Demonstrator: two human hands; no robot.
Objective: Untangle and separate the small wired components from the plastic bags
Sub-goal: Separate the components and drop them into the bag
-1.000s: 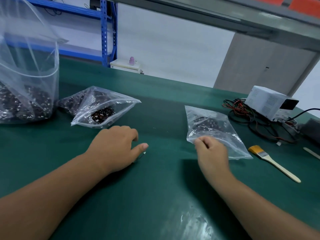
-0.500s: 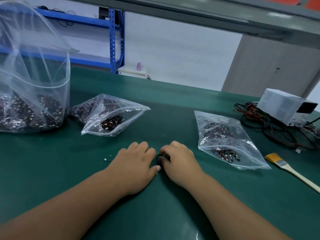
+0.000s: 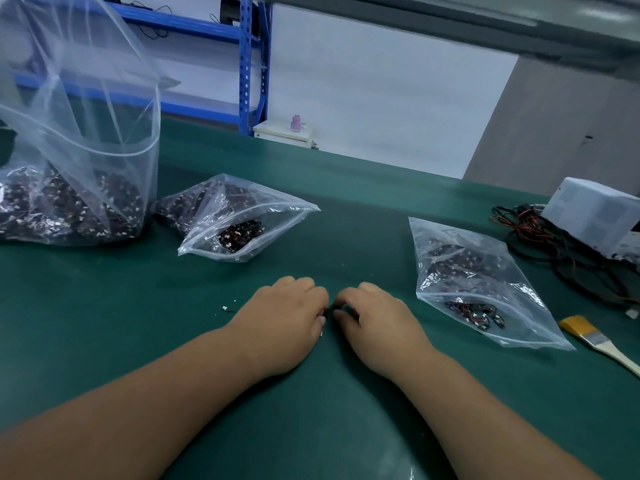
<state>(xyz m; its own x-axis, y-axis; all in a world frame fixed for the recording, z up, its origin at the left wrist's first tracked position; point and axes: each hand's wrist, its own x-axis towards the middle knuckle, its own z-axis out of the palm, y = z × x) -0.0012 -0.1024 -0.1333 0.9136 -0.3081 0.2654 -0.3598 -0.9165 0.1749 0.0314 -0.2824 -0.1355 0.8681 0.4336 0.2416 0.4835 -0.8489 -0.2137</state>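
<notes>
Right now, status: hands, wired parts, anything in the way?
Left hand and right hand together, both pinching one small wired component. Right-side bag lies apart. Loose connector left of them; nothing blocking.

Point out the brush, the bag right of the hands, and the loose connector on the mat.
brush (image 3: 599, 339): head view, metal ferrule.
right bag (image 3: 485, 282): head view, clear film mid-bag.
loose connector (image 3: 225, 309): head view, white plug end.

Your forearms come in from both lower corners and converge. Your left hand (image 3: 287, 320) and right hand (image 3: 379, 323) sit knuckles up, fingers curled, thumbs almost touching — both pinching a small wired component (image 3: 330, 310).
</notes>
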